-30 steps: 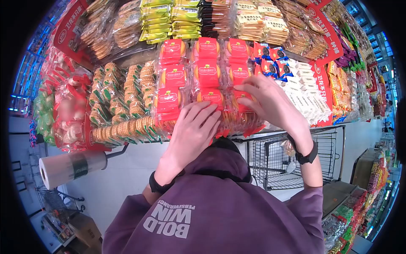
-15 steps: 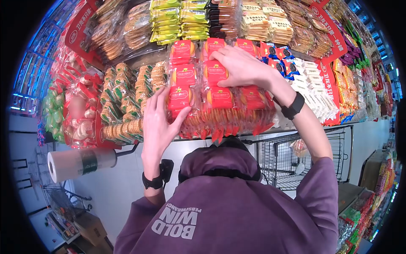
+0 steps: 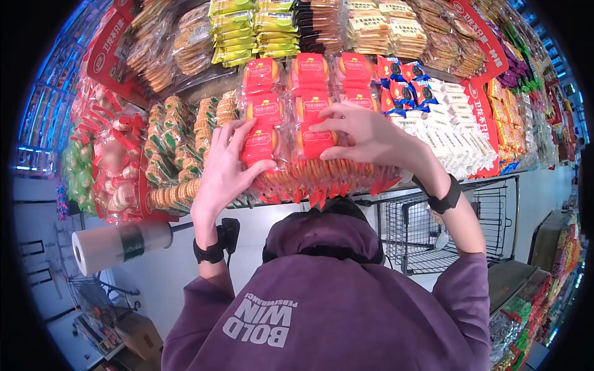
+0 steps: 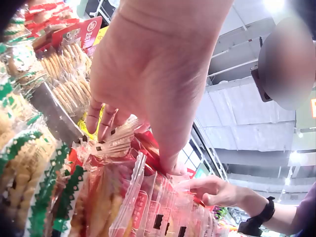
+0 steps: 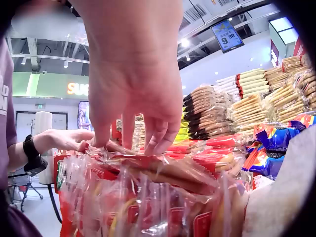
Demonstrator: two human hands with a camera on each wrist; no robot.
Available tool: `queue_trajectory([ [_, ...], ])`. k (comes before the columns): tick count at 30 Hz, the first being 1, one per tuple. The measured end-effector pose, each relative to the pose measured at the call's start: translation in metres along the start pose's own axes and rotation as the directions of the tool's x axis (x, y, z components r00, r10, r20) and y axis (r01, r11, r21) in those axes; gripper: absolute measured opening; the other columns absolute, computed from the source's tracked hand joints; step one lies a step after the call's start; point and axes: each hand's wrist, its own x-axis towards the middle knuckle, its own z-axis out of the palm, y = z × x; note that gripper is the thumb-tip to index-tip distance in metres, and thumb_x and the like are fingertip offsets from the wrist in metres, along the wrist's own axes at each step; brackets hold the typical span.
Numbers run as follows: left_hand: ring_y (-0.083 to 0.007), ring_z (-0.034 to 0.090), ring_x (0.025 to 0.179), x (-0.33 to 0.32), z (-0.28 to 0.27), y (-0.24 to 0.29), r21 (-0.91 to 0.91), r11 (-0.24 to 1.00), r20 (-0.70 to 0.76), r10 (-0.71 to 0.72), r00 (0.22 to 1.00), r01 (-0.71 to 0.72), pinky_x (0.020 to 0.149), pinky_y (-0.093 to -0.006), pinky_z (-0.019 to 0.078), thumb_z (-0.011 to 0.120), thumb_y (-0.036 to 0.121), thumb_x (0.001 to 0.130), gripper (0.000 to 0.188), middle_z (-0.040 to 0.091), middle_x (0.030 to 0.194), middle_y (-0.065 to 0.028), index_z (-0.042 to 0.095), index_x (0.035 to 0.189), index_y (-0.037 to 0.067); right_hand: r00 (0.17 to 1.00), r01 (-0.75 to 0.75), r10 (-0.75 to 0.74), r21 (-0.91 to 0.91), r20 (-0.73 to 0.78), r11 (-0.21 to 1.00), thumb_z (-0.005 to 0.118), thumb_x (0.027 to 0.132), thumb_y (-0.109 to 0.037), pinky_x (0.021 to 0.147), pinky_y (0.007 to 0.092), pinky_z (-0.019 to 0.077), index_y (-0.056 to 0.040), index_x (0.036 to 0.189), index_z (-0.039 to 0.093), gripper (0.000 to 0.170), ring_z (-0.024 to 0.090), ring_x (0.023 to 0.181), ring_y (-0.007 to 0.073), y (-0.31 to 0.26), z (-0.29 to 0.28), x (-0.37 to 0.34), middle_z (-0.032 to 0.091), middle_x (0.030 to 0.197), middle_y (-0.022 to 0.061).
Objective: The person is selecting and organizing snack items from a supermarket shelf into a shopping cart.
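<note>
Red-labelled packets of round biscuits, in clear wrap, lie in stacked rows. My left hand (image 3: 226, 154) rests at the left side of the front-left packet (image 3: 258, 145), fingers along its left edge and thumb over its near corner. In the left wrist view, the fingertips pass partly out of sight behind crinkled wrap (image 4: 113, 143). My right hand (image 3: 371, 133) reaches from the right over the front row, covering the right column's front. Its fingertips and thumb touch the front-middle packet (image 3: 317, 139). The right wrist view shows fingers pointing down onto the top packet (image 5: 158, 168).
Green-edged biscuit packs (image 3: 166, 142) lie left, blue cookie packs (image 3: 405, 93) and white packets (image 3: 455, 136) right. Yellow packets (image 3: 232, 31) are stacked behind. A wire cart (image 3: 427, 235) stands below the display's right edge; a plastic-bag roll (image 3: 120, 244) hangs at its left.
My left hand went from the middle front packet to the left column's side. The right hand moved left and back over the middle column, then came forward to the front row.
</note>
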Motion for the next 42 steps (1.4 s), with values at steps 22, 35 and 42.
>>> queue_trajectory([
  [22, -0.0385, 0.047, 0.119, 0.025, 0.027, 0.069, -0.139, 0.981, -0.064, 0.131, 0.989, -0.138, 0.101, -0.044, 0.0435, 0.077, 0.005, 0.076, 0.078, 0.045, 0.129, -0.0199, 0.039, 0.144, 0.001, 0.993, 0.111, -0.107, 0.121, -0.043, 0.986, 0.082, 0.074, -0.029, 0.097, 0.0425, 0.0451, -0.0036, 0.128, 0.052, 0.067, 0.056, 0.112, 0.034, -0.004, -0.011, 0.001, 0.062, 0.116, 0.0158],
  [35, -0.0345, 0.043, 0.138, -0.016, 0.035, 0.029, 0.079, 0.997, -0.186, 0.004, 0.982, 0.01, 0.112, -0.0448, 0.0372, 0.071, 0.019, 0.089, 0.05, 0.049, 0.146, -0.0144, 0.058, 0.134, 0.004, 0.963, 0.188, -0.243, -0.349, -0.12, 0.918, 0.069, 0.09, -0.028, 0.102, 0.0407, 0.0465, -0.0043, 0.119, 0.065, 0.039, 0.055, 0.121, 0.0331, 0.047, -0.004, 0.045, 0.061, 0.127, 0.0175],
  [42, -0.0332, 0.039, 0.141, -0.02, 0.041, 0.029, 0.189, 0.982, -0.123, -0.008, 0.992, 0.031, 0.114, -0.0473, 0.0321, 0.067, 0.025, 0.092, 0.052, 0.048, 0.149, -0.0142, 0.055, 0.139, 0.006, 0.961, 0.159, -0.231, -0.386, -0.149, 0.909, 0.06, 0.097, -0.024, 0.107, 0.041, 0.0448, 0.0019, 0.128, 0.06, 0.04, 0.053, 0.13, 0.0324, 0.037, 0.003, 0.028, 0.058, 0.134, 0.0208],
])
